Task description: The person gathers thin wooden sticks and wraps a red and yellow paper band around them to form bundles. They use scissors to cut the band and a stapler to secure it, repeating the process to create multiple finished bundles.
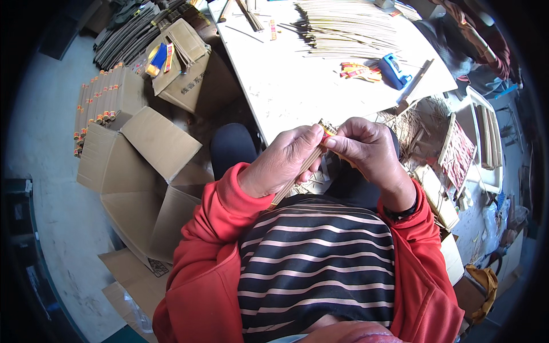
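A bundle of thin brown incense sticks lies slanted in front of my striped top. My left hand is closed round it, with the thumb near its upper end. A red and yellow paper band sits at that end. My right hand pinches the band between thumb and fingers, and part of the strip hangs below these fingers. The lower end of the bundle is partly hidden by my left hand and sleeve.
A white table ahead carries loose sticks, paper bands and a blue tape dispenser. An open cardboard box stands left, near stacked banded bundles. Another person's arm shows at far right.
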Action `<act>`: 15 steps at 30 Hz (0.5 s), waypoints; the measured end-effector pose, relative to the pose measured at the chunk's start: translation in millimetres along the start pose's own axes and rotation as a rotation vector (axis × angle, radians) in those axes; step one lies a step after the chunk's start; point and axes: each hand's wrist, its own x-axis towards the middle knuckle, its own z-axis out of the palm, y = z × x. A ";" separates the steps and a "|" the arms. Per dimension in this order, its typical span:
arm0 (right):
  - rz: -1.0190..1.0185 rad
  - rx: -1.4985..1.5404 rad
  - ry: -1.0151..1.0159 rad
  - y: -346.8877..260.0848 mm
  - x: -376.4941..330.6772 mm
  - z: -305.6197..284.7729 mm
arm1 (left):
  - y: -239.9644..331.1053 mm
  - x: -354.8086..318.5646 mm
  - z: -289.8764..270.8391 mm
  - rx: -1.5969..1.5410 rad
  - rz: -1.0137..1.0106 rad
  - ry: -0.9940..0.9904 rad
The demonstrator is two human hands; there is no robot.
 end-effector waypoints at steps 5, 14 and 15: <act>0.062 0.207 -0.040 -4.3 1.2 -3.4 | 1.7 1.1 2.3 -0.008 -0.004 -0.005; -0.140 -0.047 0.016 8.6 4.2 -3.4 | 3.6 1.2 5.0 0.024 0.015 0.029; -0.173 -0.011 0.018 15.1 6.0 -3.3 | 4.2 1.2 6.1 0.030 0.024 0.036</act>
